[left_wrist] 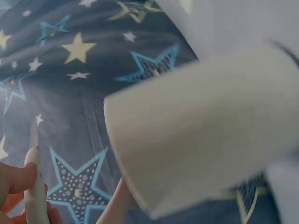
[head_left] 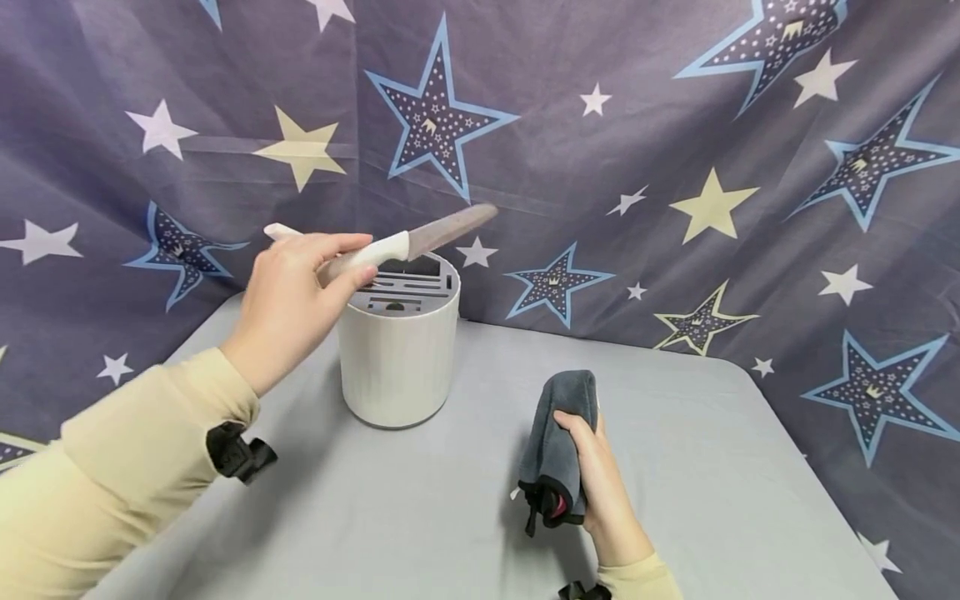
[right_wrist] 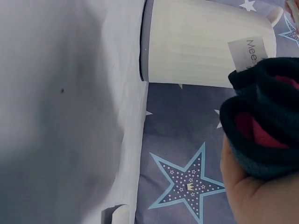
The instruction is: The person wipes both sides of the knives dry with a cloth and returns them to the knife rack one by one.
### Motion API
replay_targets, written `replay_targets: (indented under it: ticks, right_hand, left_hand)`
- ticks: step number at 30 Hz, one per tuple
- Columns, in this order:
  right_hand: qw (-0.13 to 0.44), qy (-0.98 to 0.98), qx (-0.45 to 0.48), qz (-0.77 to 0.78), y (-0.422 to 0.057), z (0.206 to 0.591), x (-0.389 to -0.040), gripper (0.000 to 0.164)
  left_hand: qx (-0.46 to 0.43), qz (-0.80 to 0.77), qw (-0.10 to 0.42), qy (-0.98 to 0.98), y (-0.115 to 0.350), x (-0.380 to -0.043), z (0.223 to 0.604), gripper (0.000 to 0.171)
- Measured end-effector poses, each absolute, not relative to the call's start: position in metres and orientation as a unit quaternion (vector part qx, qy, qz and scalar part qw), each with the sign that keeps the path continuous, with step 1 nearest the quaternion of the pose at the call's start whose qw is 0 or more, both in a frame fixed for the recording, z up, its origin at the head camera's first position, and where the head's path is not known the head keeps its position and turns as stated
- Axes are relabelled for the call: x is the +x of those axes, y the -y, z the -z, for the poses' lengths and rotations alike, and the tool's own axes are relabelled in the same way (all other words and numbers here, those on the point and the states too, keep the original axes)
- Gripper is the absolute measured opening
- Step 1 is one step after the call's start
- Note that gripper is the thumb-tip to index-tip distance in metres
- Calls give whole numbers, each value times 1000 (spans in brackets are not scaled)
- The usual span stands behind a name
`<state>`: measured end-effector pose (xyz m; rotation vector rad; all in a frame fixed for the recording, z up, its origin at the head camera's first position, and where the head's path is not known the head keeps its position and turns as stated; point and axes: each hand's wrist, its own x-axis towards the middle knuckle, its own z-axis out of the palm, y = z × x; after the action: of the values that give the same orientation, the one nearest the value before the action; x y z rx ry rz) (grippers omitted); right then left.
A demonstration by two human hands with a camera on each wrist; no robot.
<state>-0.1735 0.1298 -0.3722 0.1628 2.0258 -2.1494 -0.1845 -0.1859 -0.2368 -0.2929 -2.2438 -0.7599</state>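
Note:
My left hand (head_left: 288,292) pinches a kitchen knife (head_left: 390,248) by its white handle, fingers above and thumb below. The blade (head_left: 453,227) points up and to the right, over the far side of a round white knife block (head_left: 397,367). Slots show in the block's grey top (head_left: 416,304), partly covered by the hand. Beyond the knuckles juts a white rounded end (head_left: 281,232). My right hand (head_left: 600,475) grips a folded dark grey fleecy cloth item (head_left: 558,433) with black edging and a dangling black cord. Its reddish inside and a white label (right_wrist: 247,52) show in the right wrist view.
The block stands on a table with a pale grey cover (head_left: 420,517), close to the back edge. A dark star-print curtain (head_left: 555,167) hangs right behind the table and along its sides.

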Motion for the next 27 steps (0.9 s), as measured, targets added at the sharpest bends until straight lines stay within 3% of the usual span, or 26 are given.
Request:
replay_targets:
  ticks: [10,20,27]
  right_hand:
    - [96,-678,55,727,-134,374,-174,78]
    - [89,-680,51,726,-136,374,-173,79]
    - [87,-686,54,720,-138,374,-172,80]
  left_hand:
    - [-222,60,423,876,207,-185,219,23]
    - [-255,-65,365,893,207,-183,192,30]
    - [-269,-122,389,872,200,-188,190,11]
